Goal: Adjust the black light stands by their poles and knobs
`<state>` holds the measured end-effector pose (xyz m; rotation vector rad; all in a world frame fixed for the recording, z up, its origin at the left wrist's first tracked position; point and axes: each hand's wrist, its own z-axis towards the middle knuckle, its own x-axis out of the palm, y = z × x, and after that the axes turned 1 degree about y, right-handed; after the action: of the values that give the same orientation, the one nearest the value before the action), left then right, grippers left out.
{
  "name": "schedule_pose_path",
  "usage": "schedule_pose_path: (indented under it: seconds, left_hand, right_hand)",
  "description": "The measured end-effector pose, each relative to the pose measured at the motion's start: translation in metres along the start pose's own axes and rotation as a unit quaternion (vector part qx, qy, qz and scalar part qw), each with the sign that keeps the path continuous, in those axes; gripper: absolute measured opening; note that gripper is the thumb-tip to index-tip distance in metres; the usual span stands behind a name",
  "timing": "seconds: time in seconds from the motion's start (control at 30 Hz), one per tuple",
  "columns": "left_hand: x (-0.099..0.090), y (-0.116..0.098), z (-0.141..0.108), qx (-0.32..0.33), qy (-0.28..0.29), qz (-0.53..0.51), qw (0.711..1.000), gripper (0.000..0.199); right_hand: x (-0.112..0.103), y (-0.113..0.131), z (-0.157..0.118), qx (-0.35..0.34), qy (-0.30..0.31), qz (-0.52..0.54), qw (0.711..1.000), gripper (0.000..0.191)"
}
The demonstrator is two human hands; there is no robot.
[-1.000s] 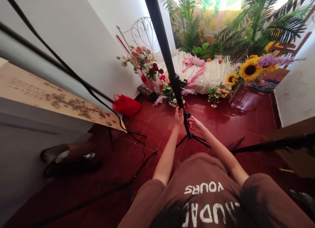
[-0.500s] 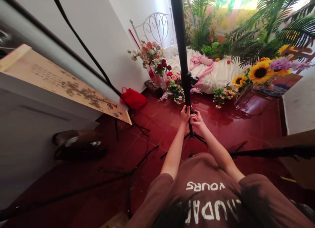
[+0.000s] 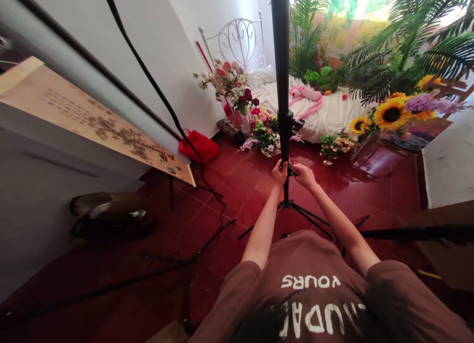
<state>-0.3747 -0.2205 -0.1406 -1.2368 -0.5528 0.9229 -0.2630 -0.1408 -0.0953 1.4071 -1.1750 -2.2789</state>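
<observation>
A black light stand (image 3: 282,91) rises upright in front of me, its tripod legs (image 3: 309,215) spread on the red floor. My left hand (image 3: 280,173) is wrapped round its pole from the left, thumb up along the tube. On the right side of the same pole, my right hand (image 3: 304,175) has its fingers closed on a small black clamp knob (image 3: 291,171). Higher on the pole sits a second collar with a knob (image 3: 295,124). The top of the stand is out of view.
White bedding (image 3: 326,111) with pink plush, artificial flowers (image 3: 259,131) and sunflowers (image 3: 391,112) lie beyond the stand. A painted scroll (image 3: 111,126), red bag (image 3: 200,146) and a trailing black cable (image 3: 148,71) are at left. Another black pole (image 3: 414,233) crosses at right.
The stand now appears slightly further right in my view. My right hand has turned and shifted right at the knob, while my left hand keeps its hold on the pole.
</observation>
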Motion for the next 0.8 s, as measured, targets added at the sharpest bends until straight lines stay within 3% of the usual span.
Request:
schedule_pose_path:
  seconds: [0.1, 0.27, 0.43, 0.6, 0.8]
  left_hand:
    - [0.001, 0.003, 0.001, -0.006, 0.0, 0.004, 1.0, 0.057]
    - [0.0, 0.0, -0.001, -0.003, -0.014, 0.031, 0.999, 0.055]
    - [-0.003, -0.006, -0.005, 0.001, 0.001, 0.041, 0.999, 0.052]
    - [-0.004, -0.006, -0.005, 0.006, 0.007, 0.043, 0.999, 0.048]
    - [-0.002, 0.0, -0.004, 0.01, 0.005, 0.047, 0.999, 0.046]
  right_hand:
    - [-0.007, 0.017, 0.01, -0.029, -0.019, 0.06, 0.998, 0.022]
    - [-0.026, 0.078, 0.05, -0.084, -0.181, 0.217, 0.955, 0.061]
    - [-0.052, 0.128, 0.089, -0.089, -0.188, 0.231, 0.95, 0.054]
    - [-0.057, 0.138, 0.097, -0.038, -0.159, 0.219, 0.962, 0.046]
    - [-0.042, 0.117, 0.092, -0.006, -0.164, 0.211, 0.964, 0.038]
